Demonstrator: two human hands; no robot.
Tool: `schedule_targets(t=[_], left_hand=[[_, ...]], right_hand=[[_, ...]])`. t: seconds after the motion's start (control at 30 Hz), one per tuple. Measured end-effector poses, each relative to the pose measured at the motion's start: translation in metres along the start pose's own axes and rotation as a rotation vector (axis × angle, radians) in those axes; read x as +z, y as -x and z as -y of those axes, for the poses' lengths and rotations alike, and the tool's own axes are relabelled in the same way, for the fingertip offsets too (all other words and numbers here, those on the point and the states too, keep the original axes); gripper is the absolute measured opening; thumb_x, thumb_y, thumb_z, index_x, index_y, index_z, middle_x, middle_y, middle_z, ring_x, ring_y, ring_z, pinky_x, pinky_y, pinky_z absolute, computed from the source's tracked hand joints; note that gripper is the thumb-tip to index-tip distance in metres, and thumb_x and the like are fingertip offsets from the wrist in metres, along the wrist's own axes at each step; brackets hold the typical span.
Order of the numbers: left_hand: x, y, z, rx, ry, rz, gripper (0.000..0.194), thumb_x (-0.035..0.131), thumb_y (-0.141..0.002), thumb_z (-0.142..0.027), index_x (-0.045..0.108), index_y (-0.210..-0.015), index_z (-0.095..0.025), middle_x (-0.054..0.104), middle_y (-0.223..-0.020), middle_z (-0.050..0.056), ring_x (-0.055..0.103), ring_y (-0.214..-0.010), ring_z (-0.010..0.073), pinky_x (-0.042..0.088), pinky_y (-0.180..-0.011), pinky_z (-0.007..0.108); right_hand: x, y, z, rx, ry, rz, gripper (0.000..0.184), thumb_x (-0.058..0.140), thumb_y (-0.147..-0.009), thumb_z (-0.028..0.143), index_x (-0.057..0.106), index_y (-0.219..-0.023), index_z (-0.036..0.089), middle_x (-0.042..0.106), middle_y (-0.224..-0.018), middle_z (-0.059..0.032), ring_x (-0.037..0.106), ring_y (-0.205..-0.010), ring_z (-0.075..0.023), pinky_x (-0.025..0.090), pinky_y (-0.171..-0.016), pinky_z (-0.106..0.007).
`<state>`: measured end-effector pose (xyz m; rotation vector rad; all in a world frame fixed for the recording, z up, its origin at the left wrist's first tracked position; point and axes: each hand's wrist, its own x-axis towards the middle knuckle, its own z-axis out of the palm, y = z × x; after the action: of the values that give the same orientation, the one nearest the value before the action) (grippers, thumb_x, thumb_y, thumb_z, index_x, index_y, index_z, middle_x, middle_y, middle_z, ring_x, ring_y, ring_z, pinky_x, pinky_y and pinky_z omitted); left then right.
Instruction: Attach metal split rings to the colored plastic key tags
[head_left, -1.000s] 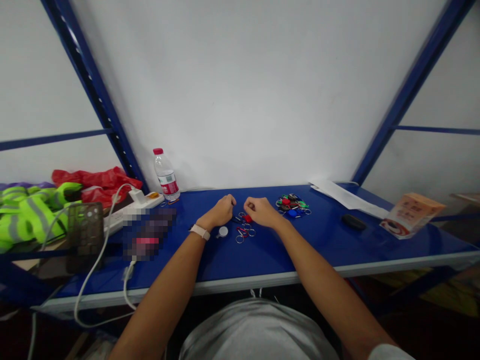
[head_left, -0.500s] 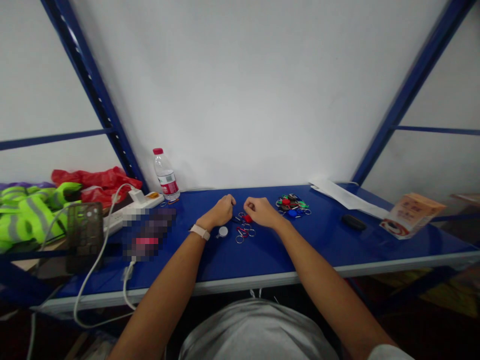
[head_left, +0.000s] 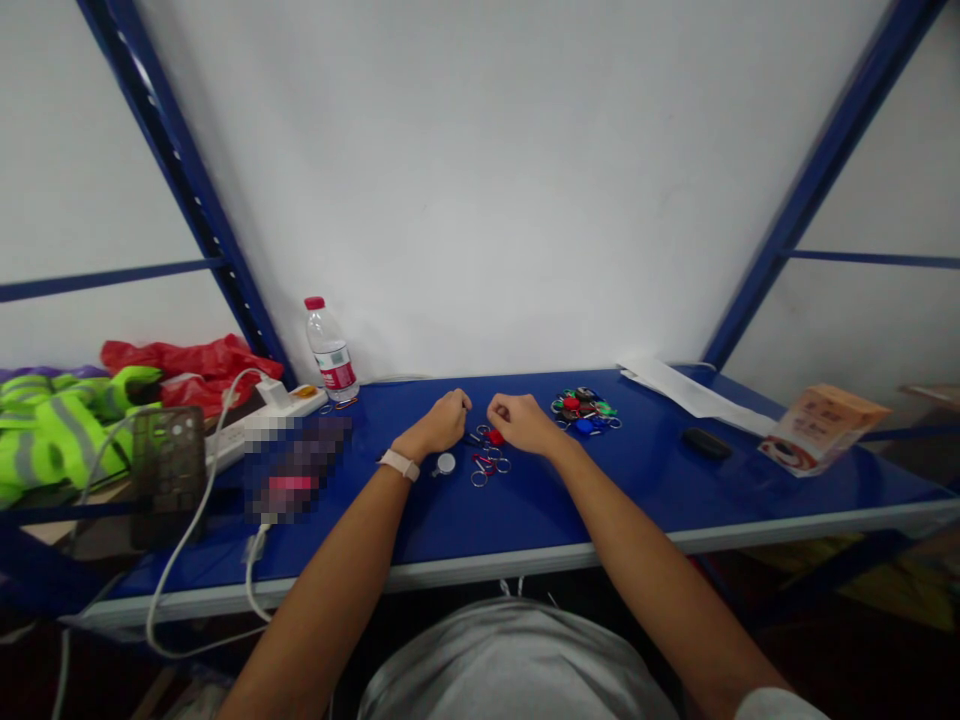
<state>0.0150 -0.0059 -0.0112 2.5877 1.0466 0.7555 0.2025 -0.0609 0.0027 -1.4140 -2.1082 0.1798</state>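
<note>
My left hand [head_left: 445,420], a pale watch band at its wrist, is closed just above the blue table [head_left: 450,520]; what its fingers hold, if anything, is hidden. A short gap to the right, my right hand [head_left: 519,420] is curled with thumb and fingers together, and I cannot make out anything in them. Between and below the hands lies a small group of key rings [head_left: 480,478] with red and dark pieces. A round white-faced piece [head_left: 445,464] rests beside my left wrist. To the right of my right hand sits a pile of colourful keychains [head_left: 583,410] in red, green, blue and black.
A water bottle [head_left: 331,350] stands at the back left by a white power strip [head_left: 236,440]. A pixelated object [head_left: 300,470] with a cable lies nearer. At right are white papers [head_left: 686,392], a black case [head_left: 706,444] and an orange-white packet [head_left: 823,430].
</note>
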Motion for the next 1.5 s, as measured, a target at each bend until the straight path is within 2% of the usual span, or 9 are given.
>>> schedule_targets(t=[0.8,1.17,1.5], left_hand=[[0.0016,0.0015,0.0033,-0.003,0.016,0.001,0.025,0.037,-0.08,-0.003,0.052,-0.096,-0.014,0.057,-0.094,0.01,0.052,-0.085,0.0191,0.046,-0.084,0.036],[0.0034,0.0,0.0049,0.003,-0.005,-0.006,0.021,0.036,-0.084,-0.008,0.053,-0.097,-0.014,0.058,-0.094,0.01,0.053,-0.087,0.0194,0.046,-0.085,0.036],[0.0019,0.0014,0.0039,0.011,0.0,0.002,0.024,0.034,-0.083,-0.006,0.052,-0.097,-0.014,0.058,-0.095,0.011,0.053,-0.087,0.0205,0.045,-0.084,0.037]], right_hand=[[0.0011,-0.0005,-0.0014,0.004,-0.008,0.004,0.016,0.049,-0.086,0.023,0.064,-0.081,0.018,0.067,-0.071,-0.0018,0.056,-0.062,-0.0107,0.036,-0.062,-0.021],[0.0015,-0.0005,-0.0014,0.006,-0.01,0.006,0.016,0.049,-0.085,0.021,0.064,-0.081,0.018,0.068,-0.071,-0.0019,0.057,-0.062,-0.0109,0.036,-0.062,-0.021],[0.0007,-0.0003,-0.0006,0.003,-0.002,0.004,0.016,0.049,-0.085,0.021,0.064,-0.08,0.018,0.067,-0.071,-0.0016,0.057,-0.061,-0.0109,0.036,-0.062,-0.021]])
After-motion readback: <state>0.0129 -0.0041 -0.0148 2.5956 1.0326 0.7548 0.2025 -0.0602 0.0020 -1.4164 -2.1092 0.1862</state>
